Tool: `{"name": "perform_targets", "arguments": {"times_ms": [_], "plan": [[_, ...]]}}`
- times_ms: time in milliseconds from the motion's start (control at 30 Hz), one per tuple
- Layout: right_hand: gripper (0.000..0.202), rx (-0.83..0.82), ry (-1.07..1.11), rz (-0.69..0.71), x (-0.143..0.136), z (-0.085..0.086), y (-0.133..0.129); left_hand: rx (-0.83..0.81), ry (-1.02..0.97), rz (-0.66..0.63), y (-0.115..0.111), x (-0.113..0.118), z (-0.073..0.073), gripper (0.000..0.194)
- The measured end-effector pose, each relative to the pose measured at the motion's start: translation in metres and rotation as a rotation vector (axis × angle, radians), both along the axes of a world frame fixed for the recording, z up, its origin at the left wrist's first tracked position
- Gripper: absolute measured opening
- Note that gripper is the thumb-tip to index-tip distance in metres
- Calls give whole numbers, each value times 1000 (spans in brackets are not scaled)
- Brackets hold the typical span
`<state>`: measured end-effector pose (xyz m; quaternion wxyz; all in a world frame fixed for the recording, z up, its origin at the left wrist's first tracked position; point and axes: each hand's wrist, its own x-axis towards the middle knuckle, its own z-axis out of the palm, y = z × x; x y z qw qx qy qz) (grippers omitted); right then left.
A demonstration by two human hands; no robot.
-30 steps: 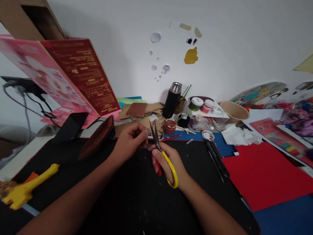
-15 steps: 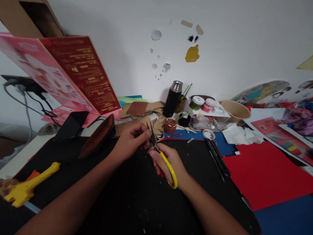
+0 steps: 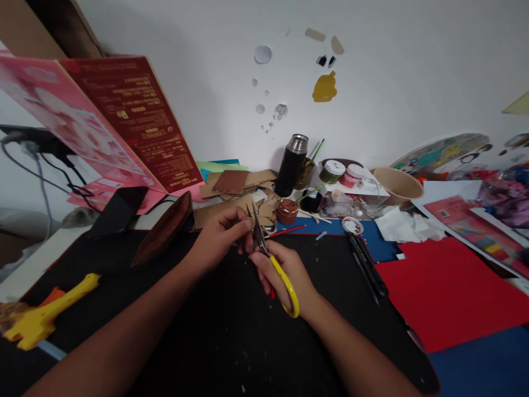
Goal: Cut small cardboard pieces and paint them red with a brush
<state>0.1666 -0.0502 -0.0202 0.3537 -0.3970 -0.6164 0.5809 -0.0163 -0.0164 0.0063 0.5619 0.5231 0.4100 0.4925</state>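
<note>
Yellow-handled scissors are in my right hand, thumb and fingers around the handles, with the blades pointing up and slightly parted. My left hand is pinched just left of the blades; what it grips is too small to make out. Both hands are over the black mat, close together. Beyond them lie cut cardboard pieces and a brown paint jar. A red pencil rests near the blades.
A black thermos stands by the wall. At left are a brown boat-shaped piece and a yellow glue gun-like object. To the right lie a black cutter, red sheet and tissue. A pink-and-red box leans at back left.
The view has shifted slightly. Both hands remain nearly in place, with the scissor blades still slightly parted beside my left fingers.
</note>
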Motion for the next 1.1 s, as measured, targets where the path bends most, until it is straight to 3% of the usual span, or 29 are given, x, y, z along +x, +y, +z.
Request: {"name": "perform_targets", "arguments": {"times_ms": [1100], "plan": [[44, -52, 12, 11, -1, -5, 2, -13, -59, -21, 4, -1, -7, 29]]}}
